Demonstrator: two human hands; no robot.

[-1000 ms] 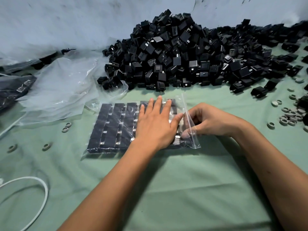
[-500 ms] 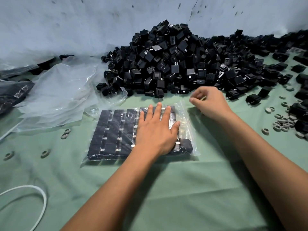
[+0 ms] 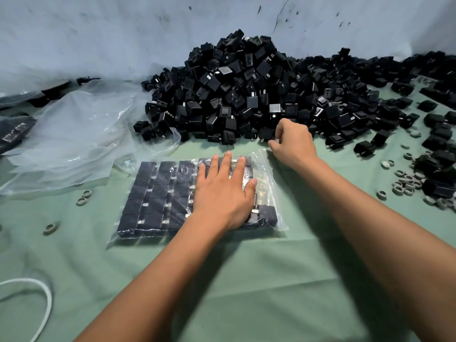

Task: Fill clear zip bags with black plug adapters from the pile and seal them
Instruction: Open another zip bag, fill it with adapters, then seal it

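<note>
left palm on the bag, right hand at the pile

head view: we see a clear zip bag (image 3: 267,183) lying flat on the green cloth (image 3: 246,280), packed with neat rows of black plug adapters (image 3: 158,191). our left hand (image 3: 223,193) lies palm down on the right part of the bag, fingers straight and slightly spread, pressing on the adapters through the plastic and gripping nothing. the bag's right end is loose film, with one adapter lying near its lower right corner.

just past the bag, our right hand (image 3: 293,141) sits at the near edge of the pile of black plug adapters (image 3: 246,95). its fingers are curled and its fingertips touch an adapter at the foot of the heap; we cannot tell whether they actually grip it. the pile rises against the pale wall (image 3: 98,33) and spreads out to the right.

to the left of the bag lies a loose stack of empty clear bags (image 3: 74,139). small grey rings (image 3: 407,181) are scattered on the cloth at the right, with a few more at the left. a white cord (image 3: 47,299) curves in at the lower left corner.
</note>
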